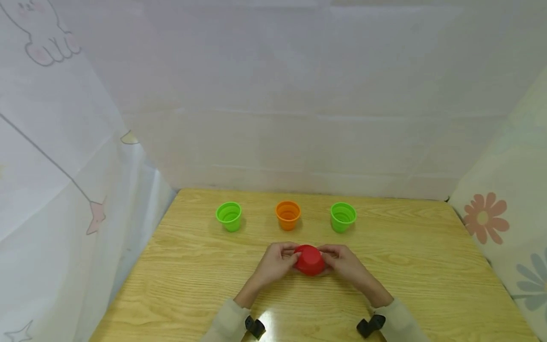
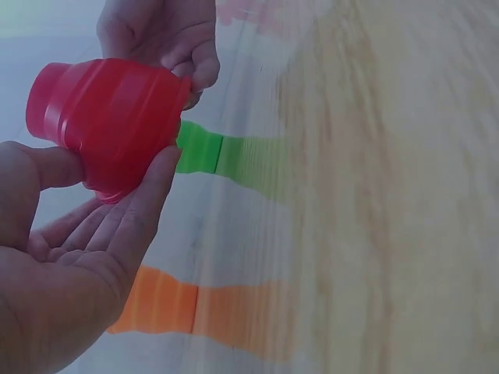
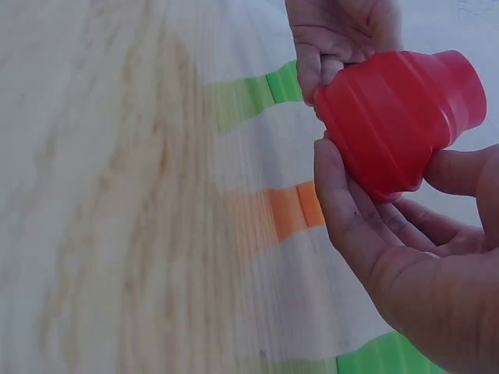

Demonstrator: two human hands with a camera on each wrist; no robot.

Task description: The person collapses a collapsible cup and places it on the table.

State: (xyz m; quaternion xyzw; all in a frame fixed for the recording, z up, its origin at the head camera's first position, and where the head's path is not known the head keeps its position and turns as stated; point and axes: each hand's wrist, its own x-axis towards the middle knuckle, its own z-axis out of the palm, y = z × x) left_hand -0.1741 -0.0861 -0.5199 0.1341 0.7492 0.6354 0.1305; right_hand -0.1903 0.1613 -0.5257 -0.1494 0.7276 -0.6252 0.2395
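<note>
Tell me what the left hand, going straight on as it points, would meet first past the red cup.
Probably the right hand, which holds the red cup from the opposite side; exact depth is unclear.

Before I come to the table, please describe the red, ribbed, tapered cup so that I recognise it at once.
On the light wooden table stand two round green cups with one round orange cup between them. Nearer the viewer, the left hand and right hand grip the red cup; it alone is red, tilted and held.

Red ridged cup [image 1: 310, 262]: is showing smooth plastic
Tabletop [image 1: 427, 266]: is gleaming, wood-grained
Sleeves [image 1: 227, 321]: are looking like matt cloth
</note>
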